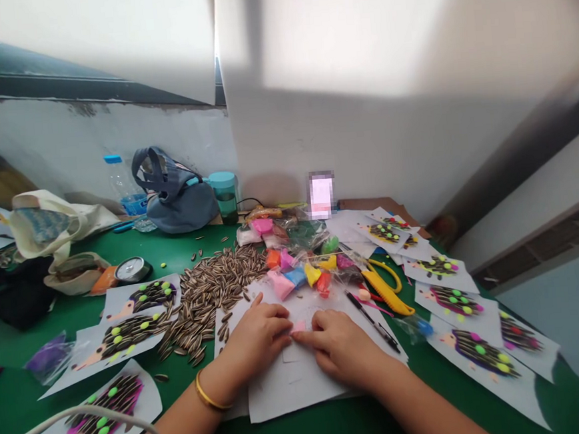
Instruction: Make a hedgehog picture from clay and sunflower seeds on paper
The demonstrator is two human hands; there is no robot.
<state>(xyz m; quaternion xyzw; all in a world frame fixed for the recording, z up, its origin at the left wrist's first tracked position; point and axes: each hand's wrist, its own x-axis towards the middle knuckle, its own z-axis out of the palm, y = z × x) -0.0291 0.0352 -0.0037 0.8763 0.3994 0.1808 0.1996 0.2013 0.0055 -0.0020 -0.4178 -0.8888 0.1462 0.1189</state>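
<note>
A small flat piece of pink modelling clay (301, 325) lies on the white paper (303, 390) between my two hands. My left hand (259, 336), with a gold bangle on its wrist, bends its fingers down to the clay's left edge. From the other side my right hand (337, 347) presses its index fingertip at the clay, the remaining fingers curled under. Faint pencil lines show on the sheet. Beside my right hand a black pen (372, 321) lies across the paper. Past my fingers are bags of coloured clay (299, 276). My fingers partly cover the pink piece.
A heap of sunflower seeds (215, 286) spreads left of the paper. Hedgehog pictures (128, 330) lie at left, and more hedgehog cards (456, 301) at right. Yellow-handled scissors (388, 289) sit right of the clay bags. A blue bag (181, 202) and a cup (225, 195) stand behind.
</note>
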